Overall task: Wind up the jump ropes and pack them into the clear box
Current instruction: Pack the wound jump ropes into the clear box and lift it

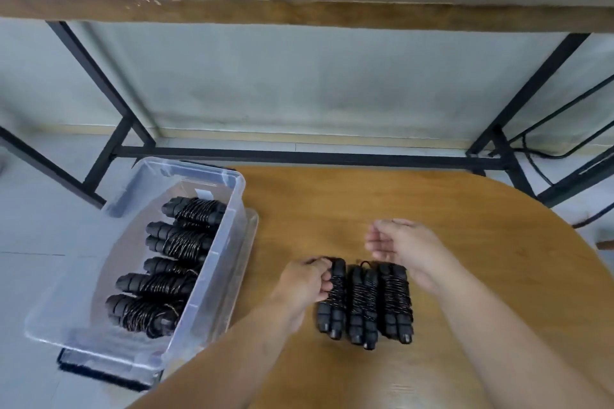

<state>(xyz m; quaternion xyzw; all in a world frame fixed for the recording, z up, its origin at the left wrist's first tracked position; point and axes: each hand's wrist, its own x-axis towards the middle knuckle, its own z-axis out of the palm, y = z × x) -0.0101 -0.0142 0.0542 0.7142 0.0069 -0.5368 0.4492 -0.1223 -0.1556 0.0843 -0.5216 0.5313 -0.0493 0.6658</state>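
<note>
Wooden table [465,226] held three wound jump ropes [363,302] side by side near me, my left hand [305,285] pinching the leftmost, my right hand [402,246] loosely curled and empty above them, five already packed in the clear box [232,209] at left.

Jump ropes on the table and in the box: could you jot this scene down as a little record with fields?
surface: round wooden table
bundles on table: three wound jump ropes, side by side
clear box: at table's left edge, open, about five wound bundles inside
left hand: grips the leftmost bundle
right hand: open above the bundles, holds nothing
</note>
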